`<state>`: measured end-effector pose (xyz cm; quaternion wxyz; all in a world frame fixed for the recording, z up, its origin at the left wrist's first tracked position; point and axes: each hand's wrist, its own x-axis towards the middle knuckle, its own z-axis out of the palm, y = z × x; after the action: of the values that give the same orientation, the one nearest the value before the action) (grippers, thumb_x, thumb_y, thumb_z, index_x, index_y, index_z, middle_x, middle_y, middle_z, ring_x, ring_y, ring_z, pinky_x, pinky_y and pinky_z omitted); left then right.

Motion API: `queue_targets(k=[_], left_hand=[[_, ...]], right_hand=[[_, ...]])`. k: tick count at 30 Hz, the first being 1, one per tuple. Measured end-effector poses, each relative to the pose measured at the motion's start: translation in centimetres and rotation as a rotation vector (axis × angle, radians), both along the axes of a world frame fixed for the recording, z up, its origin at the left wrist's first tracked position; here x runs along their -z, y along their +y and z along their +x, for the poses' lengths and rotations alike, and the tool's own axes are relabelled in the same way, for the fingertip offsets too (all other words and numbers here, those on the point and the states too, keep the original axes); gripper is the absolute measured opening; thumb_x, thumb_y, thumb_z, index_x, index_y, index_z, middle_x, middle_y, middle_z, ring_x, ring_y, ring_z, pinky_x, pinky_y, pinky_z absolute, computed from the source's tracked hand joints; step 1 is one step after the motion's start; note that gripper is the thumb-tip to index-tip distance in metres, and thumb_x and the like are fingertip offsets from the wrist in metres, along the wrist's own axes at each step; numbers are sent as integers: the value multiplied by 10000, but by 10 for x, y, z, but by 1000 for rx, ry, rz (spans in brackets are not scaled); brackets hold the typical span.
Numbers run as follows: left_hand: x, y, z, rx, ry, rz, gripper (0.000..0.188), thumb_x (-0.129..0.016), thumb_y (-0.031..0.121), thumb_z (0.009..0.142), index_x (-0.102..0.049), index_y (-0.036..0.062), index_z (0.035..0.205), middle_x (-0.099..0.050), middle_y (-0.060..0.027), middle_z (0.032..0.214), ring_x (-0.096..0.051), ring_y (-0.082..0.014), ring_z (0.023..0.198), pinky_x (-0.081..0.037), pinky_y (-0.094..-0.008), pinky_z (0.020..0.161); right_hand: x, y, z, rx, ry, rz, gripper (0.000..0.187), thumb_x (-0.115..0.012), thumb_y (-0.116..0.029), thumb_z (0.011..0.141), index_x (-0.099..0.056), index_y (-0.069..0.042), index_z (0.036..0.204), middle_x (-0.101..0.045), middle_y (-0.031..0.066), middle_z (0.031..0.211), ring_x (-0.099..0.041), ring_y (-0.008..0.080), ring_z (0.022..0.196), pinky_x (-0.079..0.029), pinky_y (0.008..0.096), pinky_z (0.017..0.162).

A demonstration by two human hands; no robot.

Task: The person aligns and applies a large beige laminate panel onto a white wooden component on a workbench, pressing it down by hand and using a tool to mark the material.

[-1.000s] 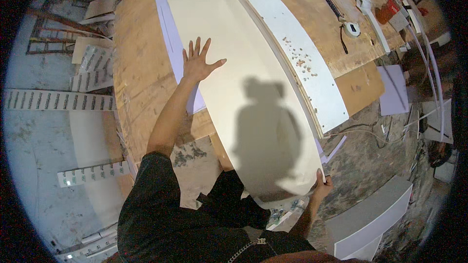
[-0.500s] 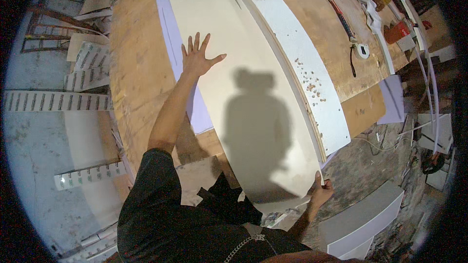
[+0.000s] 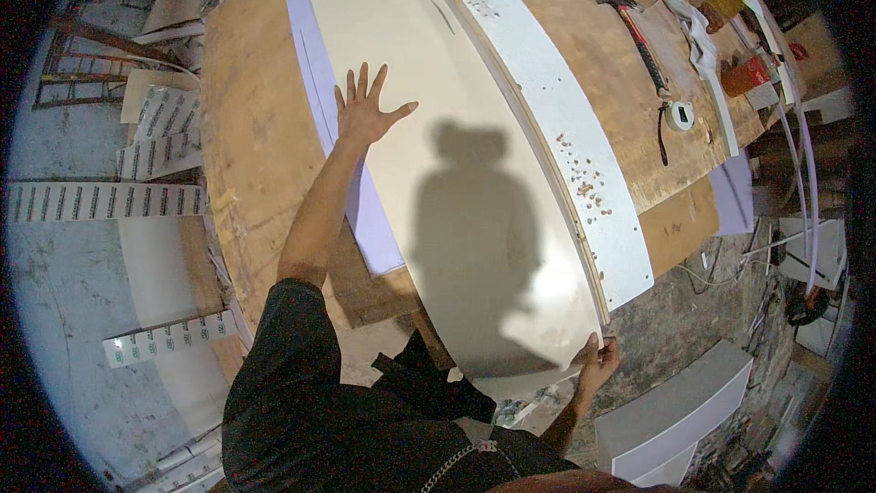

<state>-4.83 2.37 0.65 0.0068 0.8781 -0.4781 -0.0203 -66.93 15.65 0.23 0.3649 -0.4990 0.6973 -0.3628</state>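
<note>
On the cream sheet [image 3: 445,178], the left hand [image 3: 365,117] lies splayed, the right hand [image 3: 598,363] pinches a corner; uneven pressure could skew it.

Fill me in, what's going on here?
A person's left hand lies spread on a cream sheet; the right hand holds its near right corner. The sheet lies on a wooden worktop, partly over a lavender sheet. A white strip runs along its right side; a hammer and tape measure lie farther right.
</note>
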Motion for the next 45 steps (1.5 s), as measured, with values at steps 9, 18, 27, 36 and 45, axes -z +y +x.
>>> queue_targets(k=[9, 18, 27, 36, 45], left_hand=[[3, -10, 21, -17, -27, 2, 1088, -490, 890, 753, -171, 286, 1600, -80, -135, 1671, -47, -386, 1532, -55, -615, 1213], [2, -26, 36, -45, -19, 43, 1113, -450, 920, 735, -164, 285, 1603, -55, -112, 1677, -13, -351, 1540, -5, -597, 1218], [2, -31, 48, -44, -42, 28, 1086, -461, 898, 761, -160, 281, 1602, -80, -125, 1673, -62, -369, 1535, -56, -624, 1207], [-7, -29, 26, -143, 6, -97, 1126, -483, 897, 743, -249, 189, 1587, -99, -135, 1669, -81, -369, 1532, -61, -719, 1156], [-14, 62, -135, 38, 30, 104, 1077, -467, 902, 751, -229, 269, 1589, -115, -81, 1674, -74, -337, 1539, -56, -778, 1116]], right_hand=[[-6, -10, 20, 56, -66, -61, 352, -829, -214, 843, -498, -98, 874, -444, -49, 702, -375, 63, 645, -339, 250, 628], [32, -19, 21, 155, 160, 63, 620, -918, -348, 705, -502, -44, 1050, -479, 30, 840, -444, 151, 753, -408, 304, 713], [40, -3, 15, -84, 58, -153, 382, -777, -259, 881, -588, 25, 1052, -626, 70, 939, -481, 127, 784, -404, 300, 671], [-4, 7, 2, -5, -45, 235, 299, -776, -311, 887, -667, -35, 854, -561, -9, 629, -411, 93, 565, -361, 278, 557], [16, 9, -9, 104, 42, 224, 438, -842, -395, 809, -631, -12, 776, -481, -19, 504, -368, 77, 433, -296, 280, 439]])
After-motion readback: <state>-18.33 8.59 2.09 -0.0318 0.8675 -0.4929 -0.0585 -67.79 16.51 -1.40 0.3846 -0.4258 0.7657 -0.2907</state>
